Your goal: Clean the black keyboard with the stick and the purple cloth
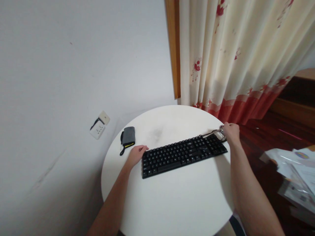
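Note:
A black keyboard [176,155] lies slightly askew on a round white table [172,203], its right end farther from me. At its upper left corner is my left hand [136,154], fingers closed against the edge. My right hand [231,132] is closed just beyond the keyboard's upper right corner. It grips a bundled cable [220,130], whose loops lie behind the keys on that side. Part of the bundle is hidden by the fingers.
A small grey pouch [129,136] with a black loop lies left of the keyboard. Wall sockets [97,129] are at the left. Beyond the table hangs a floral curtain [221,65]. Papers and plastic bags [292,167] are at the right, above the dark red floor.

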`<action>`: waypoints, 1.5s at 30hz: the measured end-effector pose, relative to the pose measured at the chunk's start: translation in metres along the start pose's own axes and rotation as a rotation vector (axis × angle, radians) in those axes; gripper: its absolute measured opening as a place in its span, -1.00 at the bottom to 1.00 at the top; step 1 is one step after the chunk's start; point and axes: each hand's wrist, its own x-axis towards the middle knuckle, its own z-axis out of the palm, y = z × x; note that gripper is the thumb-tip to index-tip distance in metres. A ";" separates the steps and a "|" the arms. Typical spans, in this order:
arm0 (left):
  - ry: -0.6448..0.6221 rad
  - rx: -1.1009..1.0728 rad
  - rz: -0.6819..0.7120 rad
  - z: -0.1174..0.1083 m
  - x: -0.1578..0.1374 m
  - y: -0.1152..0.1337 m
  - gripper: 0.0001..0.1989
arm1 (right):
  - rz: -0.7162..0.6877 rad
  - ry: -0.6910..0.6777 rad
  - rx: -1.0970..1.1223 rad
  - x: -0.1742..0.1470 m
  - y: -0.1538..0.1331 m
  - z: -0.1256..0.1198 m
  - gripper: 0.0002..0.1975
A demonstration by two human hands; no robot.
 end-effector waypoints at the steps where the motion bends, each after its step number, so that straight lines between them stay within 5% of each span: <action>1: 0.000 -0.002 0.002 0.000 0.000 0.000 -0.56 | 0.043 0.034 -0.022 0.000 0.000 -0.003 -0.60; 9: 0.009 0.002 0.001 0.001 0.001 -0.001 -0.55 | 0.246 0.139 -0.075 -0.001 -0.003 -0.020 -0.55; 21: 0.012 0.021 -0.001 0.000 0.001 0.002 -0.56 | 0.189 0.062 -0.076 -0.002 -0.007 -0.010 -0.62; 30: 0.013 -0.006 0.001 0.000 0.001 0.001 -0.57 | 0.306 0.230 -0.085 -0.007 -0.012 -0.021 -0.58; 36: 0.016 -0.021 -0.004 -0.001 0.000 0.004 -0.57 | 0.190 0.226 -0.035 -0.007 -0.005 -0.016 -0.57; 45: 0.015 -0.012 0.003 0.000 0.000 0.002 -0.57 | -0.025 0.028 0.036 -0.010 -0.011 0.008 -0.63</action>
